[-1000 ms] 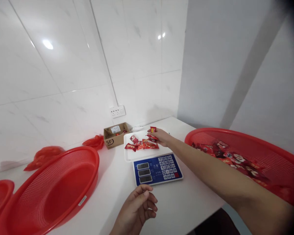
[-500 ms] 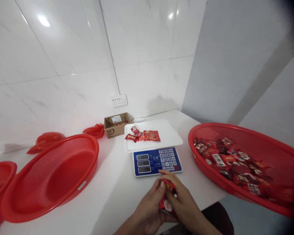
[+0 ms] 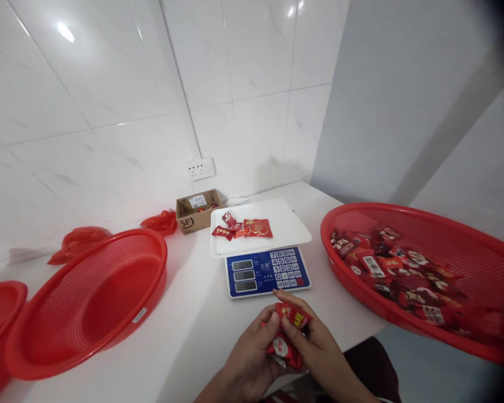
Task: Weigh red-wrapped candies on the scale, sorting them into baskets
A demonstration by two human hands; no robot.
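My left hand (image 3: pixel 252 352) is closed around red wrapped snack packets (image 3: pixel 282 347) in front of the scale. My right hand (image 3: pixel 313 341) grips them from the other side, its thumb pressing on a red packet with yellow print (image 3: pixel 294 316). How many packets lie between the palms is hidden. Just beyond my fingers stands a digital scale (image 3: pixel 264 271) with a blue keypad. On its white tray (image 3: pixel 285 224) rest a larger red packet (image 3: pixel 257 228) and several small ones (image 3: pixel 224 232).
At right, a big red basket (image 3: pixel 361 210) holds many red packets. Another red basket (image 3: pixel 109 291) stands at left, beside part of a third (image 3: pixel 4 313). A cardboard box (image 3: pixel 197 221) and red plastic bags (image 3: pixel 78 243) lie along the tiled wall.
The packets in my hands have turned and spread, showing more red wrapper and yellow print. My fingers have shifted slightly on them. The whole view has moved a little.
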